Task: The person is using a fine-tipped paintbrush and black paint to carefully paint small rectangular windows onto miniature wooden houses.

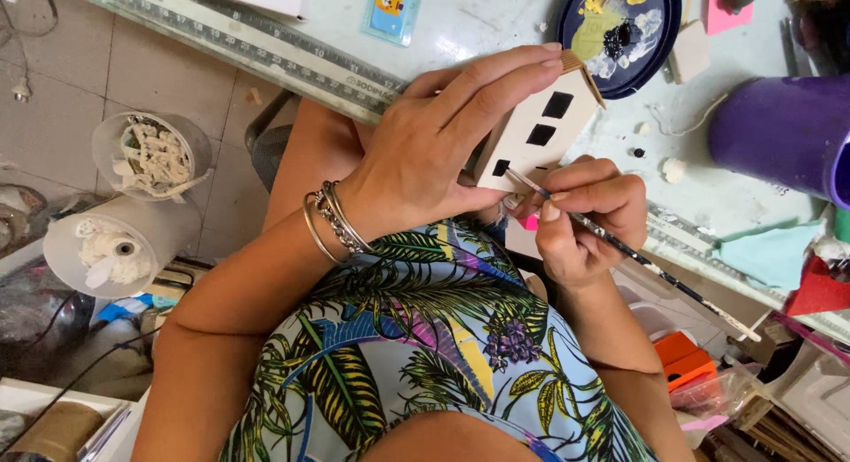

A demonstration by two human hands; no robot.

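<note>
Paintbrush (620, 245) on model house (542, 130) — window

A small cream cardboard house model (540, 126) is showing black square windows. A dark blue round palette plate (571, 19) is carrying yellow, white and black paint blobs. A purple plastic cup (784, 130) is standing by a pale green table (469, 24).

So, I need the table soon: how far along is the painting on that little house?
Two black windows are finished on the small cardboard house. The left hand steadies it while the right hand works a thin paintbrush at a third, lower window. Nothing else on that wall looks painted.
</note>
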